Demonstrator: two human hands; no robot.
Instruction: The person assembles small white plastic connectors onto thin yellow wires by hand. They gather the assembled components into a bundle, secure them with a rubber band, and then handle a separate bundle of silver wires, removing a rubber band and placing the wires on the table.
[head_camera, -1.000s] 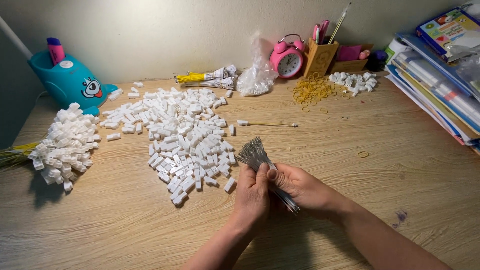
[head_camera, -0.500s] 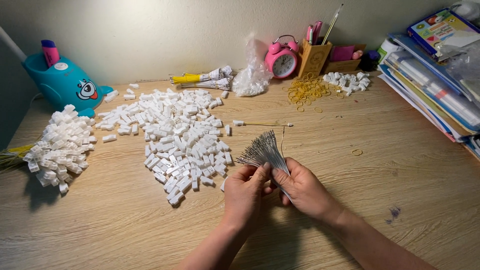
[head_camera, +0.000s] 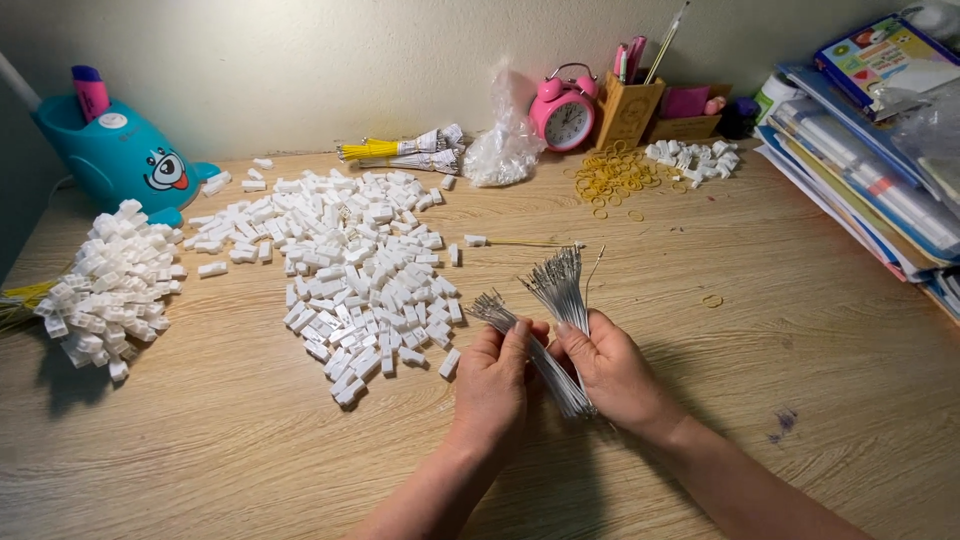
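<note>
1. Near the front edge of the desk (head_camera: 820, 330), the left hand (head_camera: 492, 385) and the right hand (head_camera: 615, 372) were both closed around a bundle of thin metal wires (head_camera: 553, 335), each grip tight on one part of it.
2. The wires appeared split into two fans, one per hand, probably so a portion could be separated off; the bundle was raised just above the wood.
3. Just left of the hands lay a broad pile of small white plastic pieces (head_camera: 350, 265), within easy reach.
4. At the left edge sat a white cluster (head_camera: 105, 290) of the same pieces, bunched together.
5. Along the far edge stood a teal toy holder (head_camera: 120, 160), a pink alarm clock (head_camera: 563, 110), scattered rubber bands (head_camera: 612, 178), and, at the right edge, stacked books (head_camera: 870, 150), against a plain wall.
</note>
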